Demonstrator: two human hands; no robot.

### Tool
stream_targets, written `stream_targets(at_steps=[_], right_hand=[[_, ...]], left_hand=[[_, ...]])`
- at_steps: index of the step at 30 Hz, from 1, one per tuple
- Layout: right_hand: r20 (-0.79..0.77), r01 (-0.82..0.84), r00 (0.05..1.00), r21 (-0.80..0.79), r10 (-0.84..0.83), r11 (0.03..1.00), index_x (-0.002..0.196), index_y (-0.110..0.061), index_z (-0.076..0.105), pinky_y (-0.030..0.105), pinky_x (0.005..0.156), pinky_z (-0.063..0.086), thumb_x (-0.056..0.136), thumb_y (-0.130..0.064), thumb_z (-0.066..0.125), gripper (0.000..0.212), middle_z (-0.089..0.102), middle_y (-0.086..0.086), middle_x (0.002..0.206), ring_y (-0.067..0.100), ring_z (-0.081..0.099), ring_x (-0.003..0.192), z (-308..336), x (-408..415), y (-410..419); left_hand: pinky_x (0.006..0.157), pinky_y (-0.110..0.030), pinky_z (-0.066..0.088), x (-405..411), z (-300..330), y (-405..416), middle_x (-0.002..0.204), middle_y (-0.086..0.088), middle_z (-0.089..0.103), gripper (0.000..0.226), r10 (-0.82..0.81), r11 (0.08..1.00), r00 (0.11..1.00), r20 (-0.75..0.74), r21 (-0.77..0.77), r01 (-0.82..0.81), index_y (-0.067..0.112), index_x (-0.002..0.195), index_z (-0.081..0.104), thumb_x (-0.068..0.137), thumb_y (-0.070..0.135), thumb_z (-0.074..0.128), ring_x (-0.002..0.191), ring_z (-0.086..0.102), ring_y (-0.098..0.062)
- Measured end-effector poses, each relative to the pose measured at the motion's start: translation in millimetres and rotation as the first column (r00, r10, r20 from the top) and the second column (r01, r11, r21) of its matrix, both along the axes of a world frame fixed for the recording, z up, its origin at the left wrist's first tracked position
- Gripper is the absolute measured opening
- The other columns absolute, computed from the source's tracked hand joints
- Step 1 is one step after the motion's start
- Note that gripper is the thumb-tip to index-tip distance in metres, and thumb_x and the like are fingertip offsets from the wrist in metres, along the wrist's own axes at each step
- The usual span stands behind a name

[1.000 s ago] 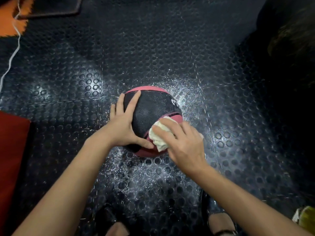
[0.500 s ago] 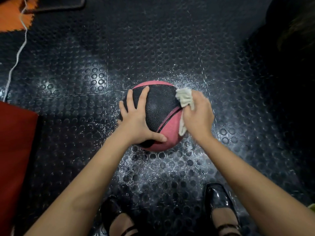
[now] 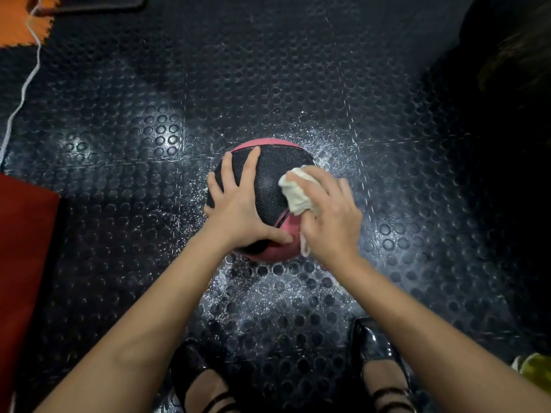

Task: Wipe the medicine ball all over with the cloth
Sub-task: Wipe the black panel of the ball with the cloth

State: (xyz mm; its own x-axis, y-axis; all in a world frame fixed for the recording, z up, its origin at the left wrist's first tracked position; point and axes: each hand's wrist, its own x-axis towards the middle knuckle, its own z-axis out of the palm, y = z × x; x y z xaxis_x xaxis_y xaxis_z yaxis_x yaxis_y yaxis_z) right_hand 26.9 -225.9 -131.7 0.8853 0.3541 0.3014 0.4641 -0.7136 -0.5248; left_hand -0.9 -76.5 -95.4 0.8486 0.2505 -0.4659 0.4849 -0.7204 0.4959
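A black and pink medicine ball (image 3: 269,180) sits on the studded black rubber floor in the middle of the head view. My left hand (image 3: 238,207) lies spread over its left side, fingers straight and thumb across the near pink part. My right hand (image 3: 331,216) grips a bunched white cloth (image 3: 296,192) and presses it against the ball's right upper side. The right hand is slightly blurred. Both hands hide the ball's sides and much of its right half.
The floor (image 3: 268,293) around the ball glistens with wet specks. My two black shoes (image 3: 196,380) stand below the ball. A red mat (image 3: 24,263) lies at the left edge, an orange tile (image 3: 18,22) and white cord (image 3: 26,79) top left, a yellow-green object (image 3: 536,371) bottom right.
My right hand has slid the cloth from the ball's far right edge back over its upper right face. The left hand stays spread on the left side.
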Motion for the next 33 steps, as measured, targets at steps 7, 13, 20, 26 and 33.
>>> stream_targets(at_steps=[7, 13, 20, 26, 33], right_hand=[[-0.044, 0.062, 0.997, 0.075, -0.059, 0.995, 0.113, -0.023, 0.068, 0.015, 0.059, 0.027, 0.074, 0.0, 0.049, 0.048, 0.059, -0.004, 0.12, 0.014, 0.047, 0.094, 1.5, -4.6, 5.1], [-0.211, 0.308, 0.941, 0.213, -0.264, 0.927, 0.11, -0.02, 0.068, 0.035, 0.073, 0.049, 0.078, 0.002, 0.054, 0.041, 0.06, -0.004, 0.117, 0.016, 0.052, 0.095, -2.6, 13.2, -2.1], [-0.105, 0.14, 0.986, 0.059, -0.133, 0.988, 0.11, -0.021, 0.068, 0.022, 0.06, 0.031, 0.077, 0.0, 0.053, 0.041, 0.061, -0.004, 0.12, 0.02, 0.053, 0.098, 5.9, 16.1, -2.0], [-0.078, 0.056, 0.995, -0.033, -0.058, 0.998, 0.111, -0.029, 0.065, 0.026, 0.062, 0.03, 0.082, -0.008, 0.051, 0.039, 0.059, -0.014, 0.12, 0.014, 0.047, 0.096, 24.1, 28.1, 14.7], [-0.237, 0.196, 0.951, -0.032, -0.198, 0.98, 0.093, -0.024, 0.065, 0.031, 0.067, 0.034, 0.083, -0.013, 0.048, 0.022, 0.067, -0.006, 0.102, 0.026, 0.057, 0.096, 38.5, 54.6, 10.6]], left_hand=[[0.111, -0.072, 0.011, 3.4, 1.4, -2.6, 0.157, 0.003, -0.031, 0.149, 0.002, 1.0, 1.0, 0.004, 0.012, -0.002, 0.048, 0.148, -0.015, 0.046, 0.045, 0.094, 0.145, -0.021, -0.037], [0.111, -0.072, 0.01, 1.2, 0.1, -1.6, 0.156, 0.003, -0.031, 0.151, 0.019, 1.0, 1.0, -0.001, -0.003, -0.019, 0.05, 0.147, -0.015, 0.044, 0.045, 0.095, 0.144, -0.022, -0.038], [0.109, -0.074, 0.011, 1.6, -0.1, -4.9, 0.156, 0.002, -0.032, 0.152, 0.015, 0.999, 1.0, -0.01, 0.029, -0.015, 0.046, 0.148, -0.018, 0.045, 0.048, 0.094, 0.145, -0.023, -0.037], [0.106, -0.077, 0.011, 16.2, 3.6, -20.6, 0.156, -0.001, -0.033, 0.148, -0.013, 0.997, 0.999, -0.034, 0.07, 0.015, 0.043, 0.149, -0.017, 0.05, 0.045, 0.093, 0.144, -0.022, -0.041], [0.105, -0.077, 0.008, 11.5, -0.2, -38.1, 0.156, 0.003, -0.032, 0.154, -0.035, 0.991, 0.999, -0.002, 0.133, 0.035, 0.04, 0.149, -0.022, 0.047, 0.047, 0.094, 0.144, -0.024, -0.041]])
